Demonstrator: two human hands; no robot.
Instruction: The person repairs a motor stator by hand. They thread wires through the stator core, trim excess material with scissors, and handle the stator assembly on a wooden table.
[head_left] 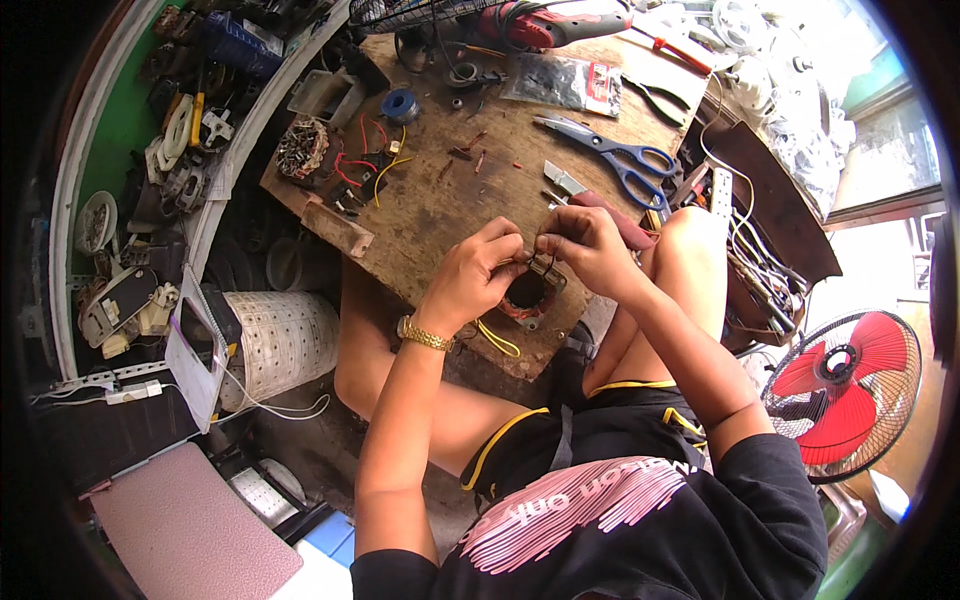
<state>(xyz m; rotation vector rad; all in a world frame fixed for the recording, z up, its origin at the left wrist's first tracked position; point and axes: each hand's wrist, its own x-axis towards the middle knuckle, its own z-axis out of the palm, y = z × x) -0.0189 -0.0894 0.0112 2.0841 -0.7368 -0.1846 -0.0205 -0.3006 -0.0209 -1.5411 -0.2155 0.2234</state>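
Observation:
A ring-shaped motor stator (527, 301) with a dark winding sits near the front edge of the wooden bench, just below my fingertips. My left hand (474, 273), with a gold watch (424, 334) on its wrist, is closed in a pinch beside the stator. Close to it, my right hand (588, 248) pinches from the other side. Thin dark wires (543, 266) run between the fingers of both hands; their tips are hidden by the fingers. A yellow wire (500, 340) loops out from the stator's near side.
On the worn bench (430, 215) lie blue-handled scissors (640, 172), a utility knife (566, 180), black pliers (658, 100), a plastic packet (560, 84) and a blue wire spool (399, 106). Another wound motor part (305, 150) stands left. A red-bladed fan (845, 390) is at right.

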